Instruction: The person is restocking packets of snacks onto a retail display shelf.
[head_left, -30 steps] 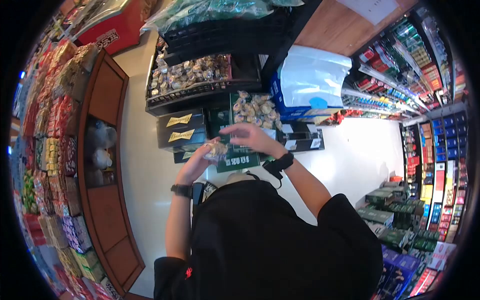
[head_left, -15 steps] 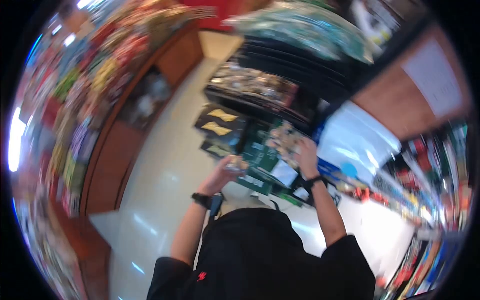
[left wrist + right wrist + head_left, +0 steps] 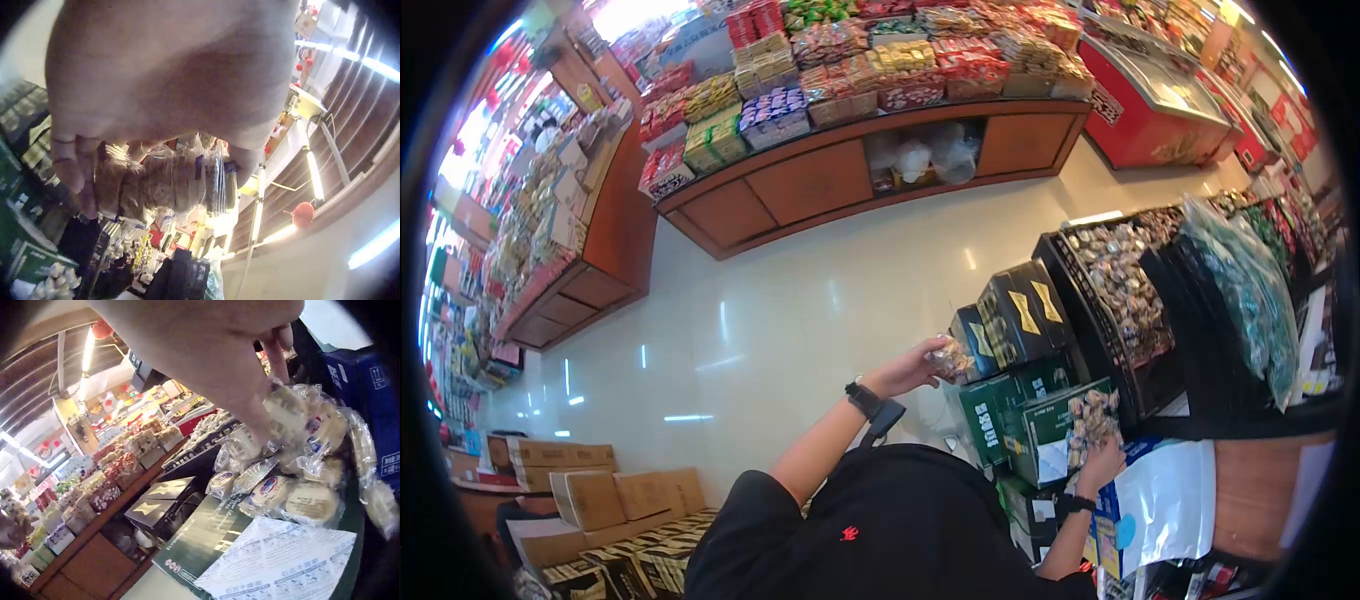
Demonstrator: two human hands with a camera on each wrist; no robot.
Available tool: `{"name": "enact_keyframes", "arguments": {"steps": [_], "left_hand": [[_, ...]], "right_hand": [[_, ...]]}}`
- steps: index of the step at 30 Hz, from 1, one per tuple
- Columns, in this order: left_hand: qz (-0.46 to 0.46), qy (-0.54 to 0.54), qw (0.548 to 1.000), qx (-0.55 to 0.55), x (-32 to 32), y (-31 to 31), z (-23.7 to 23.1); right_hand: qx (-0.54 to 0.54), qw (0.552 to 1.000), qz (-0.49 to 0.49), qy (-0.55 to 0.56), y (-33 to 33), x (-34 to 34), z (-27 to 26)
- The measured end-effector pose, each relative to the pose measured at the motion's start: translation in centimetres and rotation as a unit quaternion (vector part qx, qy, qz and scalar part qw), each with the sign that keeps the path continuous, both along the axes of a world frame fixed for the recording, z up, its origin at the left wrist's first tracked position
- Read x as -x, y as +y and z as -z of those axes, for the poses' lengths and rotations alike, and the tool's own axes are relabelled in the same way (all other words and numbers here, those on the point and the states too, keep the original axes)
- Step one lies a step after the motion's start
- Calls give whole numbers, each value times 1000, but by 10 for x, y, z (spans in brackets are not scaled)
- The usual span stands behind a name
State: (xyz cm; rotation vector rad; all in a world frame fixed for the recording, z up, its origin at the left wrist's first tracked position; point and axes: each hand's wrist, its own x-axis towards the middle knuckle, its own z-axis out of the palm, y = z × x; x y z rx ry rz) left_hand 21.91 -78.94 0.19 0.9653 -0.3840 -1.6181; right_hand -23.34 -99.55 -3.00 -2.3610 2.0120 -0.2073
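Note:
My left hand grips several round biscuits in clear wrappers, held out over the floor beside the boxes. In the left wrist view these wrapped biscuits stand side by side in a row between thumb and fingers. My right hand is down at a pile of the same wrapped biscuits on a green carton. Its thumb and fingers close around one wrapped biscuit at the top of the pile, as the right wrist view shows. A white printed sheet lies on the carton.
Black Budweiser boxes stand beyond the green carton. A black crate of wrapped sweets is behind them. A white-covered blue box sits right of my right hand. Across the floor runs a brown cabinet stacked with packets.
The view has swung left, so the cabinet now lies ahead. My right hand has moved away from the left hand to the biscuit pile. The left hand keeps its wrapped biscuits.

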Motion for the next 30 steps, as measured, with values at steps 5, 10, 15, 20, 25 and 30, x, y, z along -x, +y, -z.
{"name": "enact_keyframes", "arguments": {"steps": [5,10,15,20,25,30], "left_hand": [[-47,28,999,-4,-61,14,-2],[-52,-78,996,-2,-142,13,-19],[-117,-167,978,-36,-206,44,-41],[-194,-198,959,-58,-249,99,-69],[-319,-145,935,-62,-315,167,-74],[-414,-101,899,-106,-388,225,-68]], "right_hand": [[-3,999,-19,34,-6,14,13],[110,984,6,-138,-3,-57,-62],[-67,844,-229,-480,50,-359,-162],[-111,714,-554,-415,152,-590,-177],[-262,589,-643,-414,206,-704,-177],[-404,506,-640,-414,244,-813,-148]]}}
